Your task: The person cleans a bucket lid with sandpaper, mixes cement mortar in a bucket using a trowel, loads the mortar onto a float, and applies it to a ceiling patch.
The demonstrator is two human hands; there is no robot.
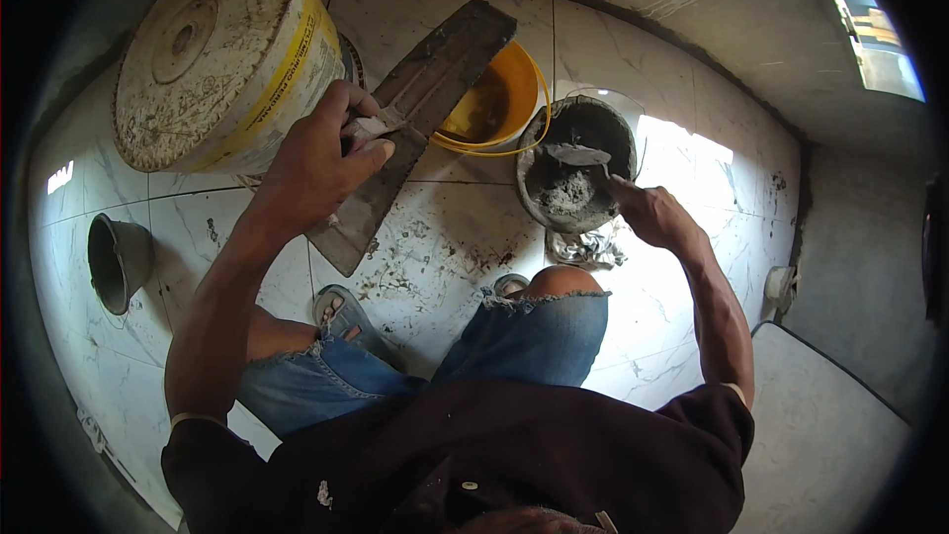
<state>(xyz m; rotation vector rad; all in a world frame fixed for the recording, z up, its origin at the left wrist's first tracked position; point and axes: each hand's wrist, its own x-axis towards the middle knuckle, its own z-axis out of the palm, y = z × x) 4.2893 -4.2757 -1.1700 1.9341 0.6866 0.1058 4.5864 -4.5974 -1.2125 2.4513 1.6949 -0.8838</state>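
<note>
Marbled white tiles cover the floor, smeared with dark crumbs near the middle. At nine o'clock sits a small grey bucket; at ten, a big white pail with a yellow band. Closer in at ten, the left hand has its fingers curled round the handle of a long float, whose blade slants from twelve down toward nine. It could slip if that handle is slick, or knock the yellow bucket at twelve if swung low; the gap between them I cannot judge. At two o'clock, a small trowel lies over grey mix in a dark bucket. The right hand, near three, has its fingers closed on the trowel's handle, forefinger stretched forward. An overloaded or tilted blade might shed mix on the tiles; catching the rim could tip the bucket onto the crumpled cloth just below it.
</note>
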